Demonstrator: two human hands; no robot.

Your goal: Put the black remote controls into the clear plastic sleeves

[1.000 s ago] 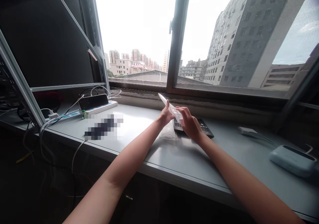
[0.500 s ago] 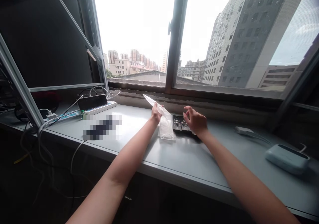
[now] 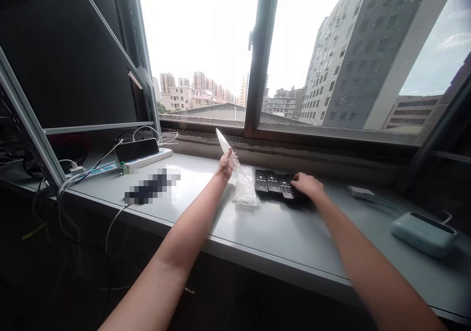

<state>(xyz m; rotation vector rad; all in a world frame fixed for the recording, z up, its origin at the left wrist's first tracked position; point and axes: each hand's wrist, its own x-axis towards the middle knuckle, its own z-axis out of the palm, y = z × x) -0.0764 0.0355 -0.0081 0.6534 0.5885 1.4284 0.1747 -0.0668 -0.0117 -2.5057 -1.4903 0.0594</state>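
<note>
My left hand (image 3: 225, 164) is closed around a clear plastic bag (image 3: 222, 142), holding it raised and tilted above the desk. Just below it, a stack of similar clear bags (image 3: 246, 193) lies flat. To the right of the stack, several black remote controls (image 3: 273, 182) with rows of small buttons lie side by side. My right hand (image 3: 309, 185) is at the right end of this row, with its fingers bent and pinched at the edge of a remote control (image 3: 287, 187). The palm side of that hand and part of the row's end are hidden.
A pale blue rounded device (image 3: 424, 234) and a white adapter (image 3: 360, 192) with a cable lie at the right. On the left are a blurred dark object (image 3: 147, 187), a phone (image 3: 137, 150), power strips (image 3: 147, 160) and loose cables. The window (image 3: 206, 36) stands behind the desk (image 3: 206, 223).
My right hand has moved right and down from above the remote controls to the end of their row, uncovering more of them. My left hand has tipped the bag more upright.
</note>
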